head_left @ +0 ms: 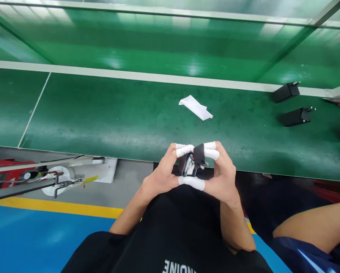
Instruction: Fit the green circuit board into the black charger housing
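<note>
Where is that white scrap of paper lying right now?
In the head view the white paper scrap lies on the green conveyor belt, just beyond the person's hands and left of the two black chargers.

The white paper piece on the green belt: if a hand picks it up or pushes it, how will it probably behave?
The white paper piece looks thin and creased, so it is probably floppy and very light. Lying flat on the green belt, it would likely slide, not roll.
</note>
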Demonstrator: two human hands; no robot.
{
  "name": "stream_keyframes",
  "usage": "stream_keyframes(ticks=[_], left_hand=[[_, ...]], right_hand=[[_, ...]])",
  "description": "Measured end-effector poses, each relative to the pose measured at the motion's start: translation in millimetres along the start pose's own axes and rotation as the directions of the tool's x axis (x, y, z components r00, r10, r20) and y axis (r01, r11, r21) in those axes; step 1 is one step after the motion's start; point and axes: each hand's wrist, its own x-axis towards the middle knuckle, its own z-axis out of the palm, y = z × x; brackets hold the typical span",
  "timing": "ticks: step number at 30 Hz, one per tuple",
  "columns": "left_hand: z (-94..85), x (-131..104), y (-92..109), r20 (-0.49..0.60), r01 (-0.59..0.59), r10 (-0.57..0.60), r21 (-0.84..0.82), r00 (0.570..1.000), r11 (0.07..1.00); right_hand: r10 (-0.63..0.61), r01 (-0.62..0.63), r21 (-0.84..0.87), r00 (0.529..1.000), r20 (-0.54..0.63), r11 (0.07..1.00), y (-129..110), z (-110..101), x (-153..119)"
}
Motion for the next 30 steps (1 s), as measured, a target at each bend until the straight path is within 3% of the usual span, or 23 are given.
stream_keyframes(ticks=[11, 17, 24, 30], left_hand=[[1.8, -0.1, -3.2, -0.014, -0.025, 0.025, 0.011, 1.000, 1.000], [1.3, 8.1, 6.4, 0.001, -0.042, 0.042, 0.052, 0.999, 0.998], [4.1, 4.5, -1.2, 0.002, -0.011, 0.011, 0.018, 1.000, 1.000], [1.9, 2.1, -2.3, -0.015, -0.030, 0.031, 0.059, 0.999, 0.998]], right_hand=[[0.105, -0.106, 0.128, 0.994, 0.016, 0.986, 5.5, -1.2, -4.4], [0.129, -0.111, 0.246, 0.990, -0.060, 0.963, 9.1, 6.2, -3.0], [0.184, -0.117, 0.384, 0.972, -0.144, 0.916, -4.5, 9.6, 1.4], [0.163, -0.103, 0.393, 0.979, -0.123, 0.914, -12.4, 3.2, -4.9]])
